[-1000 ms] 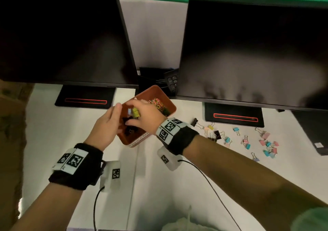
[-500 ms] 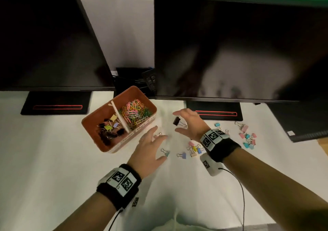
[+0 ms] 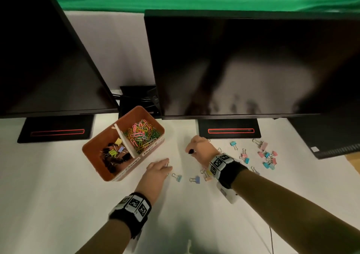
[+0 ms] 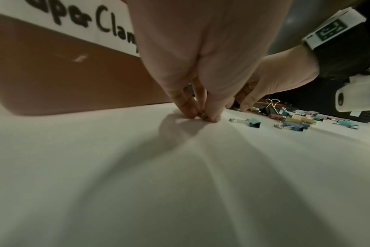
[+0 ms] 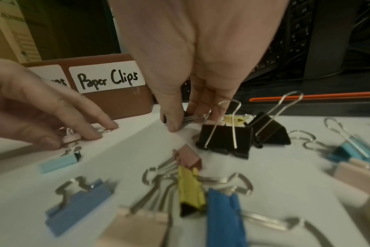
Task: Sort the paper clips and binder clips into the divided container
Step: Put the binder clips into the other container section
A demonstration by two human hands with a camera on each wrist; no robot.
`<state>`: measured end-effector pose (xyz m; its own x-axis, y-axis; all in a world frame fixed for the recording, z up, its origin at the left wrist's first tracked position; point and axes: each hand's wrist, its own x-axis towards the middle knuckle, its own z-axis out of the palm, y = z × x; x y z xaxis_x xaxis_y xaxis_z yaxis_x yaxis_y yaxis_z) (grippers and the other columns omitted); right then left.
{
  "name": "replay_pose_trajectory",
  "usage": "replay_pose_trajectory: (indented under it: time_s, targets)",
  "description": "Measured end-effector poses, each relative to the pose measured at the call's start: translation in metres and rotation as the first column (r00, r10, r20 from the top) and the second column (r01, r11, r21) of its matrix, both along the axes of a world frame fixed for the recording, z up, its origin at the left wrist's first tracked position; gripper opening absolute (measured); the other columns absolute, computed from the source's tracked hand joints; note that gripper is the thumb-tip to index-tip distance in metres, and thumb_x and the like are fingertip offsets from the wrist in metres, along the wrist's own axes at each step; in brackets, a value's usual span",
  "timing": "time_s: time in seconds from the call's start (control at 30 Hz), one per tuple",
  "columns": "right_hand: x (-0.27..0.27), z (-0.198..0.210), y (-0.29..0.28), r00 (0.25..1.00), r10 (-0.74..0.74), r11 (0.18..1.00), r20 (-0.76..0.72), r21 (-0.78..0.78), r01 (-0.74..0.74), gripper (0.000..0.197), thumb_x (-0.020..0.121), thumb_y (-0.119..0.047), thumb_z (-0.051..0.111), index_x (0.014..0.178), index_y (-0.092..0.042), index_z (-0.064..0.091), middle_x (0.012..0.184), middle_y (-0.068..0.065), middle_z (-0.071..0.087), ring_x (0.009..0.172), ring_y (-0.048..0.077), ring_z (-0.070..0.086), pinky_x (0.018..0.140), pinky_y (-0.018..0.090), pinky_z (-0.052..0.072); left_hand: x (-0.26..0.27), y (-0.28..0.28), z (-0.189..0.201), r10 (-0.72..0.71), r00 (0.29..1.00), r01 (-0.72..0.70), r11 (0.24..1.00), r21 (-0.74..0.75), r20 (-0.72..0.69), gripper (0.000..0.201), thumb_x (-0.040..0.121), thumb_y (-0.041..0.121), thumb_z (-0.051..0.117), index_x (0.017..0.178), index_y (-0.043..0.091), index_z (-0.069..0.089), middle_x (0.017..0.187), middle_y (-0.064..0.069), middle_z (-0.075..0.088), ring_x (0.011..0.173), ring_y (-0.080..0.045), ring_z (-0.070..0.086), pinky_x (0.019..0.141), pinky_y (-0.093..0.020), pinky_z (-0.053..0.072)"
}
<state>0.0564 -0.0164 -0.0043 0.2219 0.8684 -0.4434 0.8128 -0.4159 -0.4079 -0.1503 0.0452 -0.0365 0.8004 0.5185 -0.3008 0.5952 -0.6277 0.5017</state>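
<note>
Head view: both hands, left hand [image 3: 155,171] and right hand [image 3: 200,149], reach down, pinching clips.

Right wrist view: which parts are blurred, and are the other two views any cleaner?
Right wrist view: the nearest binder clips smear, while the black clip and "Paper Clips" label stay sharp. Left wrist view: dim, the table streaked with soft shadows. Head view: sharpest, edges bowed, monitor showing hazy reflections.

The head view looks down from high above the brown box [image 3: 109,172] on the worktop [image 3: 58,185]. Both wrist views sit very low and close, facing this box [image 4: 63,80] [image 5: 118,103] from its label side, and share it.
</note>
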Motion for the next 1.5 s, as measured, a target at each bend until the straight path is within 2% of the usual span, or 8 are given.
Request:
replay_pose_trajectory:
  time_s: [0.17, 0.27, 0.5, 0.63, 0.77, 1.2, 1.33, 1.5]
  targets:
    - [-0.004, 0.014, -0.007, 0.998, 0.026, 0.997, -0.058, 0.076, -0.022, 0.023, 0.088, -0.01, 0.058, 0.11, -0.018, 0.062, 0.119, 0.005, 0.046, 0.102, 0.025, 0.056, 0.093, 0.035, 0.049, -0.004, 0.002, 0.002, 0.123, 0.99, -0.115, 0.988, -0.108, 0.075, 0.025, 0.08, -0.002, 0.058, 0.096, 0.015, 0.068, 0.13, 0.001, 0.051, 0.106, -0.025, 0.054, 0.096, -0.036, 0.046]
    - [-0.017, 0.023, -0.018, 0.973, 0.131, 0.991, -0.191, 0.054, -0.123, 0.038, 0.086, -0.008, 0.062, 0.122, -0.018, 0.056, 0.118, 0.007, 0.044, 0.096, 0.025, 0.059, 0.093, 0.034, 0.05, -0.008, 0.004, 0.008, 0.176, 0.98, -0.157, 0.971, -0.18, 0.091, 0.018, 0.073, 0.0, 0.066, 0.085, 0.014, 0.066, 0.112, -0.001, 0.05, 0.086, -0.019, 0.06, 0.084, -0.035, 0.053]
    - [-0.059, 0.003, -0.03, 0.933, 0.349, 0.927, -0.092, -0.109, -0.358, 0.05, 0.09, -0.02, 0.058, 0.138, -0.021, 0.043, 0.125, 0.013, 0.04, 0.11, 0.034, 0.048, 0.095, 0.041, 0.044, -0.031, 0.003, 0.016, 0.226, 0.974, -0.22, 0.949, -0.225, 0.003, 0.02, 0.071, 0.007, 0.074, 0.078, 0.018, 0.059, 0.1, 0.002, 0.038, 0.068, -0.006, 0.056, 0.07, -0.002, 0.043]
    - [-0.067, -0.006, -0.028, 0.959, 0.264, 0.963, -0.108, -0.032, -0.268, 0.035, 0.09, -0.013, 0.057, 0.125, -0.013, 0.055, 0.123, 0.014, 0.04, 0.106, 0.034, 0.049, 0.096, 0.04, 0.044, -0.038, 0.0, 0.015, 0.223, 0.975, -0.215, 0.948, -0.233, 0.01, 0.018, 0.071, 0.007, 0.074, 0.075, 0.016, 0.059, 0.098, 0.002, 0.038, 0.062, -0.006, 0.052, 0.069, -0.004, 0.043]
    - [-0.067, -0.005, -0.025, 0.96, 0.259, 0.965, -0.107, -0.013, -0.261, 0.024, 0.089, -0.013, 0.057, 0.113, -0.01, 0.06, 0.122, 0.012, 0.046, 0.105, 0.033, 0.05, 0.09, 0.04, 0.046, -0.042, -0.003, 0.014, 0.228, 0.973, -0.212, 0.946, -0.247, 0.04, 0.016, 0.072, 0.005, 0.072, 0.074, 0.013, 0.058, 0.099, 0.004, 0.037, 0.065, -0.008, 0.054, 0.072, -0.008, 0.045]
    - [-0.075, -0.003, -0.023, 0.966, 0.209, 0.976, -0.149, -0.027, -0.215, 0.024, 0.086, -0.005, 0.053, 0.108, -0.011, 0.06, 0.113, 0.011, 0.058, 0.102, 0.029, 0.056, 0.086, 0.035, 0.047, -0.049, -0.003, 0.015, 0.283, 0.956, -0.246, 0.916, -0.317, 0.075, 0.031, 0.072, -0.002, 0.07, 0.073, 0.026, 0.057, 0.097, 0.004, 0.046, 0.073, -0.015, 0.058, 0.071, -0.01, 0.048]
    - [-0.077, 0.013, -0.021, 0.959, 0.202, 0.978, -0.199, 0.099, -0.185, 0.025, 0.084, -0.006, 0.058, 0.108, -0.013, 0.062, 0.11, 0.009, 0.06, 0.1, 0.026, 0.058, 0.088, 0.034, 0.047, -0.055, -0.007, 0.039, 0.309, 0.945, -0.257, 0.907, -0.334, 0.11, 0.033, 0.074, -0.002, 0.066, 0.068, 0.03, 0.059, 0.09, 0.001, 0.055, 0.075, -0.013, 0.063, 0.076, -0.023, 0.053]
    - [-0.092, 0.062, 0.013, 0.938, 0.247, 0.922, -0.243, 0.357, -0.151, 0.024, 0.082, -0.008, 0.064, 0.105, -0.013, 0.065, 0.109, 0.008, 0.062, 0.095, 0.022, 0.061, 0.087, 0.031, 0.05, -0.069, 0.006, 0.1, 0.427, 0.859, -0.3, 0.868, -0.396, 0.283, 0.019, 0.076, -0.003, 0.069, 0.075, 0.015, 0.064, 0.088, 0.0, 0.061, 0.081, -0.006, 0.062, 0.072, -0.015, 0.052]
